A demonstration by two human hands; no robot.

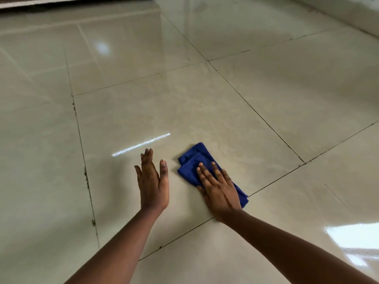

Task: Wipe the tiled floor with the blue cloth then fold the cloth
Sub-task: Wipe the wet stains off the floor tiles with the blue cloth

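I see glossy beige tiled floor [184,103] all around, crossed by dark grout lines [256,111], with nothing blocking my hands. My right hand [218,189] lies flat, fingers spread, pressing the folded blue cloth [192,160] onto the tile. My left hand [152,181] is open and empty, just beside the cloth.

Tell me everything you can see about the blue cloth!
The blue cloth is deep blue and looks soft, like a towel. It is bunched into a few loose layers, not folded neatly. It lies flat on the shiny beige tiled floor, close to a dark grout line. The right hand presses on it with fingers spread, hiding its middle. The left hand is beside it, not touching.
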